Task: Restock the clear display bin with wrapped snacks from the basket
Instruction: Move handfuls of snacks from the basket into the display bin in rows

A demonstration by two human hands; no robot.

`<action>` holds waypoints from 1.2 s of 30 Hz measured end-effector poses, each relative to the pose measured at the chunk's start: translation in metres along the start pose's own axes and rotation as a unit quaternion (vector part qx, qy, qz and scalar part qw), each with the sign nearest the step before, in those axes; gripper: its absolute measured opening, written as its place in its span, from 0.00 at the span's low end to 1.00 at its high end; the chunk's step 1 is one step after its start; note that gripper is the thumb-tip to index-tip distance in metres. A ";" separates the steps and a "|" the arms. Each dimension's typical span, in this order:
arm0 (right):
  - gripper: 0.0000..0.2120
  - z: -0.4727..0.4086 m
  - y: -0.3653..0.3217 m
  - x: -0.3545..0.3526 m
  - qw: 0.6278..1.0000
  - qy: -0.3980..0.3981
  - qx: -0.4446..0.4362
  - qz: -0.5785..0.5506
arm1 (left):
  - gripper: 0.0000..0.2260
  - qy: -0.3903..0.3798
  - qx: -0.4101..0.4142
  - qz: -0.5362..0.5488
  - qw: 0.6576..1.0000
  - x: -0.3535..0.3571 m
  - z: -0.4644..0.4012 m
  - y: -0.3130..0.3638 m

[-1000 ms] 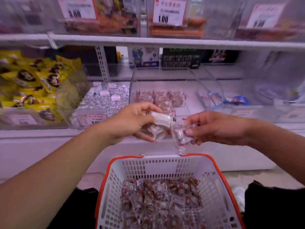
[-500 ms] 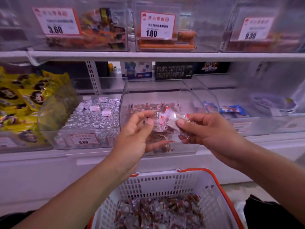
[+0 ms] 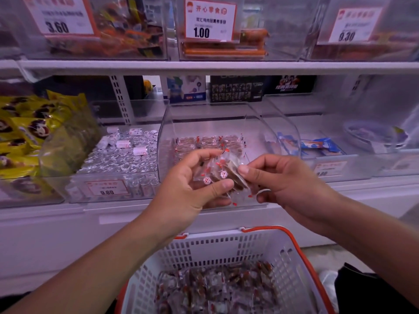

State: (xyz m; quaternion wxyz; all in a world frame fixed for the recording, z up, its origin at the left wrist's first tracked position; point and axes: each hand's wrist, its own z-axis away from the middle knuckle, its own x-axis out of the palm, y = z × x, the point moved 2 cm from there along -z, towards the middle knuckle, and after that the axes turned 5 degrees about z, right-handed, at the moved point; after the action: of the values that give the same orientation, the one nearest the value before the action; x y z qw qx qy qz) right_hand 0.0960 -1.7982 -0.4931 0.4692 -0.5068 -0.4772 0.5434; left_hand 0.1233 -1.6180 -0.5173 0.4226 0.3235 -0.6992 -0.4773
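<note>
Clear film crinkling: I am watching both hands holding a small stack of wrapped snacks [image 3: 223, 175] in front of the clear display bin [image 3: 217, 114], above the basket [image 3: 226, 252]. Left hand [image 3: 190, 189] is clamping the stack; right hand [image 3: 281, 180] is pinching its edge. Packets are looking light and slippery (pinch flat faces, not tails).

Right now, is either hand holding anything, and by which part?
Both hold one small bunch of wrapped snacks. The left hand grips its left side, thumb across the front; the right hand pinches its right edge.
</note>
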 end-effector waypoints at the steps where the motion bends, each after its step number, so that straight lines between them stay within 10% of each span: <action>1: 0.16 -0.001 0.000 -0.001 1.000 0.000 0.002 0.011 | 0.24 -0.002 0.000 -0.004 1.000 0.001 0.000 -0.001; 21: 0.09 0.001 0.002 0.007 0.940 -0.237 0.126 -0.211 | 0.16 -0.041 0.145 -0.153 0.977 0.013 -0.005 0.013; 25: 0.12 -0.001 -0.003 0.000 0.938 -0.287 0.097 -0.168 | 0.23 -0.057 0.178 -0.301 0.935 0.010 -0.007 0.016; 30: 0.13 -0.031 -0.028 -0.022 0.986 -0.124 -0.022 0.105 | 0.19 0.014 0.201 -0.402 0.893 -0.021 -0.028 0.034; 32: 0.12 -0.058 -0.043 -0.027 0.921 -0.063 -0.108 0.369 | 0.11 0.024 0.216 -0.542 0.812 -0.035 -0.034 0.037; 34: 0.13 -0.095 -0.049 -0.027 0.774 -0.042 -0.154 0.613 | 0.10 -0.011 0.206 -0.641 0.739 -0.042 -0.038 0.030; 36: 0.13 -0.131 -0.044 -0.022 0.667 -0.071 -0.123 0.732 | 0.11 -0.025 0.191 -0.668 0.719 -0.046 -0.039 0.026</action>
State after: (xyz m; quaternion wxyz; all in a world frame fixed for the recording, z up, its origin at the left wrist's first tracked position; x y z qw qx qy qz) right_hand 0.2291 -1.8095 -0.4508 -0.1806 -0.7064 -0.0474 0.6827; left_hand 0.1775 -1.5852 -0.4988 -0.0944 0.7683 -0.3883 -0.5000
